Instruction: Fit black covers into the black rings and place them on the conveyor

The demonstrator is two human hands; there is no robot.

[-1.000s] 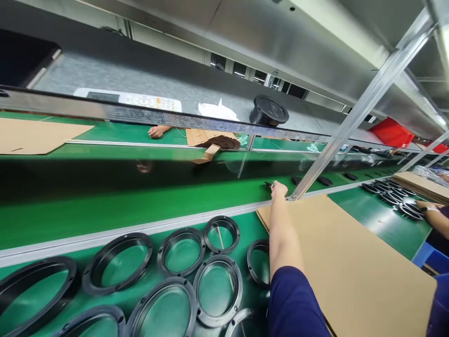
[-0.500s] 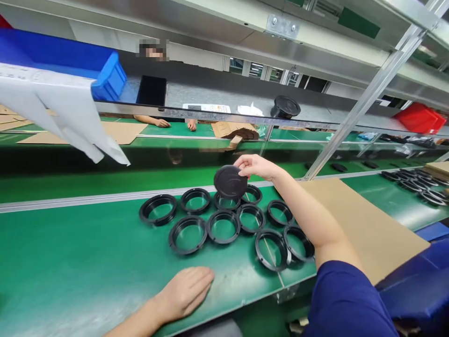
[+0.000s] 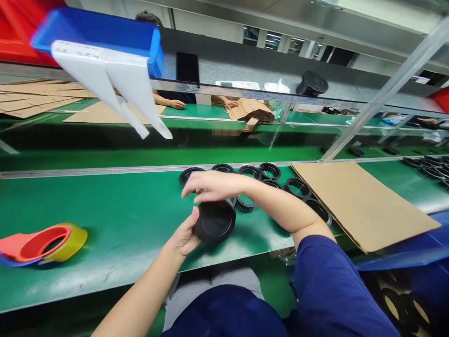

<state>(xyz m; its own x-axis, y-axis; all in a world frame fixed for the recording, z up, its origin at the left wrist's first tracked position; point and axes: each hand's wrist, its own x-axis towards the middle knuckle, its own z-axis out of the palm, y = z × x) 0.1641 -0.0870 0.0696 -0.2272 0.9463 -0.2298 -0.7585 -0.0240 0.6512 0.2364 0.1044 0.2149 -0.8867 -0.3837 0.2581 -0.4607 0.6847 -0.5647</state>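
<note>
A black round lid (image 3: pixel 214 223) is gripped at its left edge by my left hand (image 3: pixel 187 234), thumb up, a little above the bench's front part. Just over the lid's top edge reaches my right hand (image 3: pixel 215 185), its fingers stretched out to the left and apart. Whether its fingertips touch the lid I cannot tell. Behind my hands several black rings (image 3: pixel 297 188) lie on the green bench top (image 3: pixel 140 210). My right hand and forearm cover some of them.
A tape dispenser (image 3: pixel 58 243) with yellow tape lies at the left. Right of the rings is a cardboard sheet (image 3: pixel 365 201). A blue bin (image 3: pixel 105 32) with white paper strips (image 3: pixel 105 75) hangs over the bench. A slanting metal post (image 3: pixel 375 103) stands behind. Across, a person's hands (image 3: pixel 177 104) rest on another bench.
My right hand has brought the lid from over the rings toward me. My left hand has risen from the bench and taken hold of it. The view has shifted left and down.
</note>
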